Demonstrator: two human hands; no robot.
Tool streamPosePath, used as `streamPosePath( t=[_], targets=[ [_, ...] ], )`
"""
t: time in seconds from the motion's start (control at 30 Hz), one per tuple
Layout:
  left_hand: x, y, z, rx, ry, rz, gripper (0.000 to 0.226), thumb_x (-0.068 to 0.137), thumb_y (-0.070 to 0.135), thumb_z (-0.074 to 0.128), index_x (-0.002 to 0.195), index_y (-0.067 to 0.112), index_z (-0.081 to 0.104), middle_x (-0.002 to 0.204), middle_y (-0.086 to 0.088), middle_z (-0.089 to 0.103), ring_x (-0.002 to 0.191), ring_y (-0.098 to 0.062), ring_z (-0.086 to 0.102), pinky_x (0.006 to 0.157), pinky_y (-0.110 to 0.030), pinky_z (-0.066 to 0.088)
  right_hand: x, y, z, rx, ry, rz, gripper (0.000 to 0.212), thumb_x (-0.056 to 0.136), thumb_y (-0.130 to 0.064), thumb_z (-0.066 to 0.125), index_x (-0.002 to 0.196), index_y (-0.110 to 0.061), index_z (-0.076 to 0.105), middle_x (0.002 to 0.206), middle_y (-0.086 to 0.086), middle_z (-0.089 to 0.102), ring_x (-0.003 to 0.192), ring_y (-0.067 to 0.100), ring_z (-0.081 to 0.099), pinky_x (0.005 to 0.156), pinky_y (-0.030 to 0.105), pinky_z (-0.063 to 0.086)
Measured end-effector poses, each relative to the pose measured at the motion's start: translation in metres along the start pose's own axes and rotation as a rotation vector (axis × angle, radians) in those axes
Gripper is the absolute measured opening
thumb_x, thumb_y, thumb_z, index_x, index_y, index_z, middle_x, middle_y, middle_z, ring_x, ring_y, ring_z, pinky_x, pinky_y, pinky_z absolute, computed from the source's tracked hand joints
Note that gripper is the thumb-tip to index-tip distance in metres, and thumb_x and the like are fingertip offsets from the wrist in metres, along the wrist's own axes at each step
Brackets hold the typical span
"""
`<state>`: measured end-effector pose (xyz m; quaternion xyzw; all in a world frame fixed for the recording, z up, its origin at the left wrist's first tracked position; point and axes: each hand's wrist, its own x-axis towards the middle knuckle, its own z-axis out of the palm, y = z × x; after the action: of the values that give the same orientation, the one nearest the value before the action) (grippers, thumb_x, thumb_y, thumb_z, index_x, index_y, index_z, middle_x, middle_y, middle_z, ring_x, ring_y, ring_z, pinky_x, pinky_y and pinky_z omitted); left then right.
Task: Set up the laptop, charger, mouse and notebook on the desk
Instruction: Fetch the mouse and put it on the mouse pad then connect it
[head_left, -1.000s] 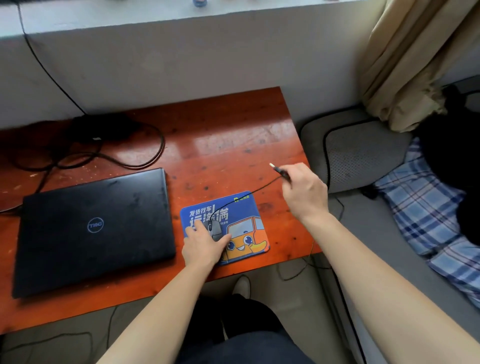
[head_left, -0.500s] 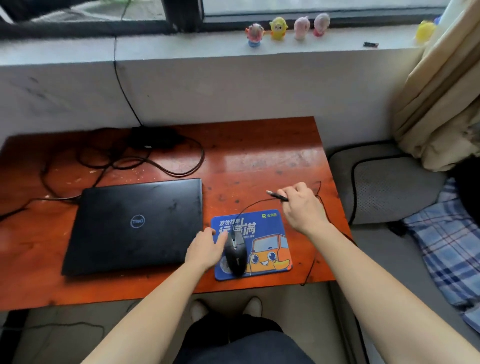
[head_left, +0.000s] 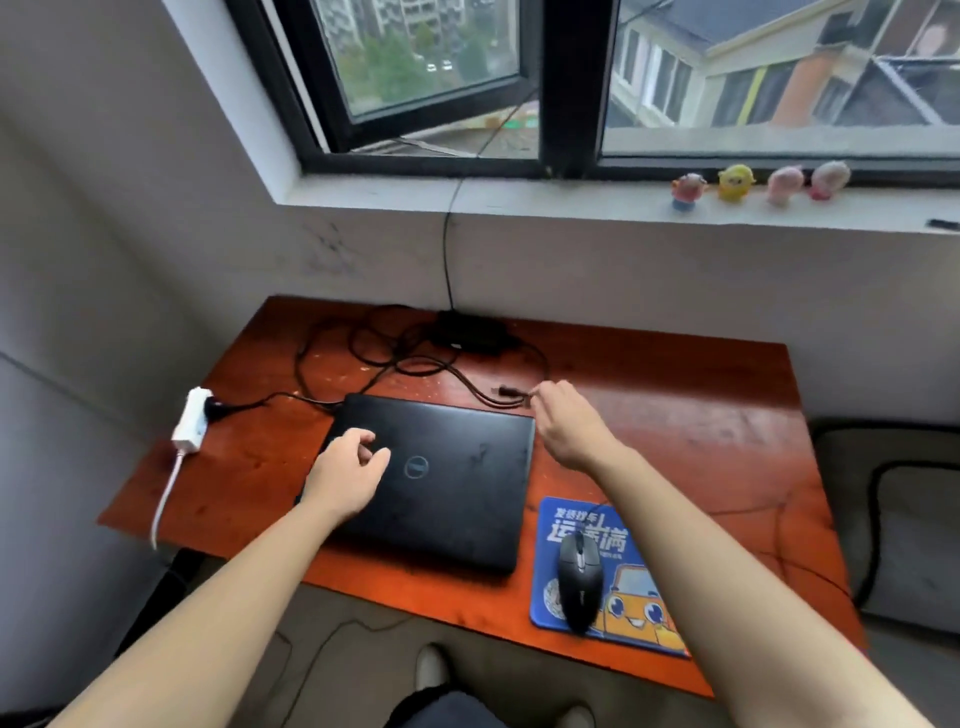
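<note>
Both hands apart: left hand (head_left: 345, 470) loosely curled on laptop (head_left: 441, 483), rigid, slick, hefty, lift by edges; right hand (head_left: 569, 423) pinches limp cable (head_left: 511, 402), best gripped at plug

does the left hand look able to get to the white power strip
Probably yes: the left hand holds nothing over the laptop, and only bare desk and a thin cable lie between it and the power strip.

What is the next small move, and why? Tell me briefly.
Probably guide the plug pinched in the right hand toward the right edge of the laptop, seeking a port. Its lid is closed, the left hand rests on it, and the mouse already sits on its pad.
</note>
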<state>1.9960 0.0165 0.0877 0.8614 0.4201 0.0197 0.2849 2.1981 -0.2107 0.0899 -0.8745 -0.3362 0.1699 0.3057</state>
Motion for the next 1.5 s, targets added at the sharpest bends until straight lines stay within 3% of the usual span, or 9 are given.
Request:
streamPosePath(
  t=[0.17, 0.3, 0.47, 0.67, 0.97, 1.13, 1.3, 1.4, 1.5],
  targets=[
    [0.020, -0.020, -0.023, -0.179, 0.002, -0.075, 0.033, 0.091, 0.031, 0.065, 0.119, 0.015, 0.061, 0.099, -0.003, 0.065, 0.097, -0.024, 0.062, 0.087, -0.037, 0.049, -0.002, -0.033, 0.052, 0.055, -0.151, -0.120, 0.025, 0.104, -0.030, 0.049, 0.118, -0.020, 0.067, 0.110, 0.010, 0.069, 0.104, 0.029, 0.062, 0.089, 0.038, 0.047],
    [0.053, -0.020, -0.031, -0.594, -0.238, -0.163, 0.022, 0.095, 0.034, 0.061, 0.111, 0.019, 0.063, 0.109, -0.009, 0.068, 0.095, -0.019, 0.066, 0.068, -0.035, 0.055, 0.014, -0.062, 0.074, 0.074, -0.164, -0.113, 0.027, 0.104, -0.032, 0.049, 0.118, -0.019, 0.068, 0.110, 0.006, 0.071, 0.103, 0.025, 0.063, 0.090, 0.039, 0.047],
    [0.107, -0.021, -0.038, -0.646, -0.548, 0.045, 0.020, 0.093, 0.030, 0.066, 0.112, 0.026, 0.069, 0.106, 0.002, 0.073, 0.093, -0.012, 0.067, 0.071, -0.029, 0.050, 0.047, -0.096, 0.093, 0.075, -0.111, -0.007, 0.026, 0.103, -0.034, 0.052, 0.114, -0.021, 0.071, 0.104, 0.002, 0.073, 0.092, 0.021, 0.064, 0.084, 0.037, 0.049],
    [0.158, -0.046, -0.046, -0.615, -0.597, 0.202, 0.010, 0.089, 0.014, 0.072, 0.098, 0.015, 0.074, 0.077, 0.003, 0.072, 0.069, -0.005, 0.063, 0.057, -0.015, 0.045, 0.074, -0.127, 0.119, 0.093, -0.044, 0.148, 0.021, 0.099, -0.037, 0.059, 0.108, -0.025, 0.073, 0.098, -0.006, 0.074, 0.089, 0.013, 0.065, 0.082, 0.030, 0.048],
    [0.227, -0.103, -0.069, -0.755, -0.519, 0.028, 0.017, 0.093, 0.009, 0.066, 0.109, 0.006, 0.069, 0.090, -0.009, 0.066, 0.077, -0.015, 0.058, 0.064, -0.027, 0.045, 0.039, -0.087, 0.086, -0.831, 0.049, 0.829, 0.040, 0.104, -0.041, 0.034, 0.121, -0.024, 0.066, 0.121, 0.010, 0.057, 0.113, 0.030, 0.058, 0.091, 0.038, 0.045],
    [0.225, -0.100, -0.055, -0.745, -0.502, 0.054, 0.011, 0.092, 0.011, 0.068, 0.102, 0.012, 0.071, 0.079, -0.001, 0.066, 0.070, -0.006, 0.059, 0.056, -0.016, 0.045, 0.049, -0.078, 0.049, -0.622, 0.187, 1.130, 0.047, 0.105, -0.041, 0.033, 0.123, -0.011, 0.064, 0.125, 0.016, 0.066, 0.114, 0.035, 0.063, 0.087, 0.040, 0.046],
    [0.227, -0.099, -0.047, -0.707, -0.371, 0.019, 0.013, 0.093, 0.011, 0.066, 0.105, 0.009, 0.070, 0.087, -0.008, 0.069, 0.079, -0.018, 0.062, 0.065, -0.029, 0.053, 0.104, -0.096, 0.037, -0.369, 0.724, 0.588, 0.032, 0.105, -0.028, 0.040, 0.115, -0.003, 0.056, 0.116, 0.027, 0.055, 0.110, 0.044, 0.053, 0.088, 0.049, 0.045],
    [0.234, -0.117, -0.052, -0.589, -0.277, -0.013, 0.011, 0.090, 0.011, 0.068, 0.101, 0.010, 0.071, 0.096, -0.013, 0.073, 0.092, -0.030, 0.068, 0.084, -0.042, 0.055, 0.141, -0.115, 0.039, -0.392, 0.697, 0.272, 0.026, 0.103, -0.025, 0.046, 0.112, -0.005, 0.060, 0.110, 0.023, 0.057, 0.105, 0.042, 0.053, 0.086, 0.049, 0.046],
    [0.238, -0.133, -0.060, -0.435, -0.171, -0.008, 0.005, 0.083, 0.017, 0.074, 0.086, 0.018, 0.071, 0.084, -0.004, 0.072, 0.087, -0.031, 0.067, 0.081, -0.040, 0.053, 0.176, -0.128, 0.051, -0.392, 0.625, 0.031, 0.021, 0.102, -0.017, 0.050, 0.112, -0.004, 0.064, 0.102, 0.021, 0.059, 0.096, 0.042, 0.057, 0.083, 0.049, 0.049]
  ],
)
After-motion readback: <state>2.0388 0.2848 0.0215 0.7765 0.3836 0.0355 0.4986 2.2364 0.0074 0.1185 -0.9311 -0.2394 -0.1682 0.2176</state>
